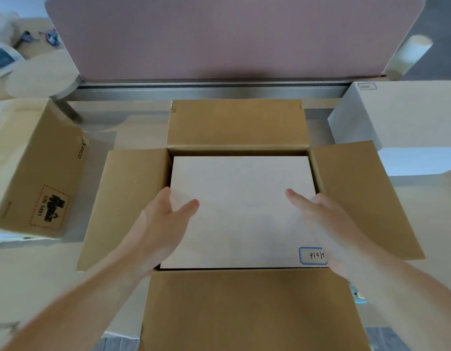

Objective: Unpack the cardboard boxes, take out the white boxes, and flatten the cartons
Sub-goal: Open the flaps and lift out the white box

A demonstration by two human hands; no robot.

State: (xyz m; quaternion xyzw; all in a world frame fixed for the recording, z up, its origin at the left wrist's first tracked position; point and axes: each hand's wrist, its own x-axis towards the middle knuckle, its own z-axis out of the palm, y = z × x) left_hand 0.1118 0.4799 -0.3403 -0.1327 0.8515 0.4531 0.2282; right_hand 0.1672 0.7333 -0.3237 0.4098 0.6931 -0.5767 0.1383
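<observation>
white box (242, 198) label (312, 255) h016 | left carton (37, 173) pico, un 3481

Matt brown cardboard on the carton (234, 122); smooth matt white card on the box (239, 219); pink cloth on the screen (232, 39).
</observation>
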